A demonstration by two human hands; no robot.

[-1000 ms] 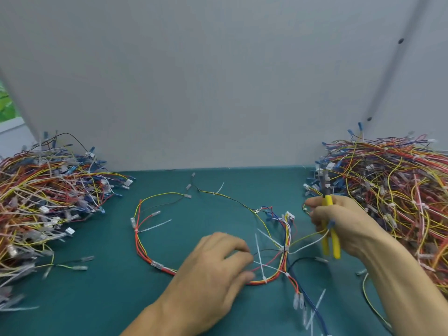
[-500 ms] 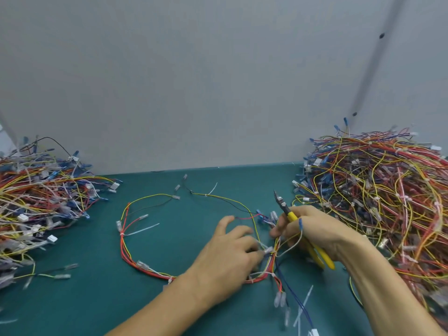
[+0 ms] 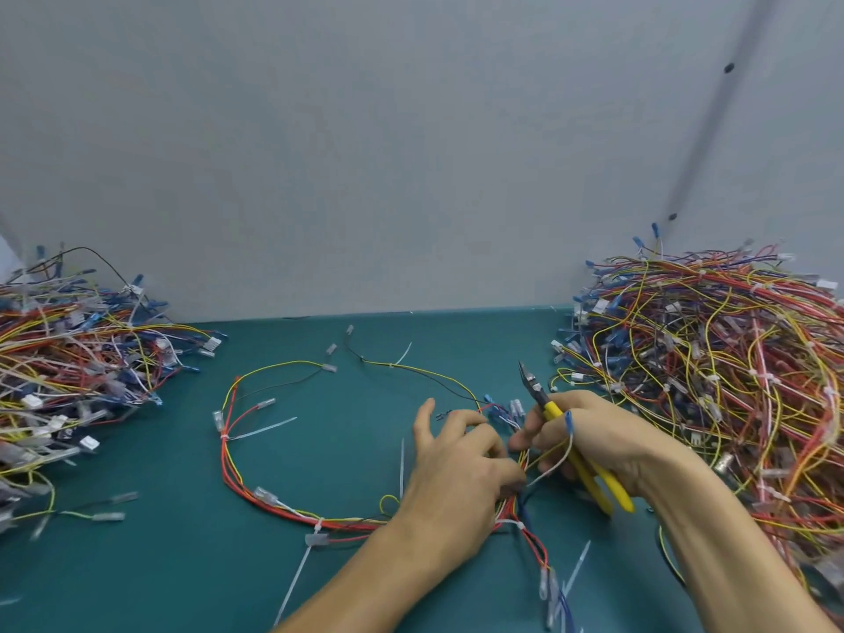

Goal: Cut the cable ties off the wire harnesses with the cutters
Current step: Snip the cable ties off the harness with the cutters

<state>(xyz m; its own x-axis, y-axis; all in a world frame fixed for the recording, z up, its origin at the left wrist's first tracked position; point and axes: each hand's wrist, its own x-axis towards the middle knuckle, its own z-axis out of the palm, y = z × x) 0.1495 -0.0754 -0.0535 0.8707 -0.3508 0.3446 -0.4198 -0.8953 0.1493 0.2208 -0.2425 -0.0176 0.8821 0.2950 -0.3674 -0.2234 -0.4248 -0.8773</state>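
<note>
Gripping the yellow handles of the cutters (image 3: 553, 409), the right hand (image 3: 612, 445) holds the tool with its dark nose pointing to the far left, blades together and clear of the wires. A white lead (image 3: 558, 459) with a blue terminal lies across this hand. The left hand (image 3: 456, 477) sits just beside it. Its fingers are curled down onto the wire harness (image 3: 351, 525) where the strands bunch together, pinning and grasping them, and its thumb is extended toward the far side.

The harness lies as an open loop of red, yellow and black wires, running left from under the left hand. A cable tie (image 3: 319, 525) binds the near run of the loop, its white tail trailing toward the near edge. A second cable tie (image 3: 224, 437) binds the left side, with its tail pointing right.

The work surface is a teal mat (image 3: 160, 564). A left pile (image 3: 68, 358) and a taller right pile (image 3: 708, 381) of tangled harnesses sit at its far corners. A plain grey wall (image 3: 365, 153) stands behind the mat, crossed at the right by a dark diagonal seam (image 3: 712, 107).
</note>
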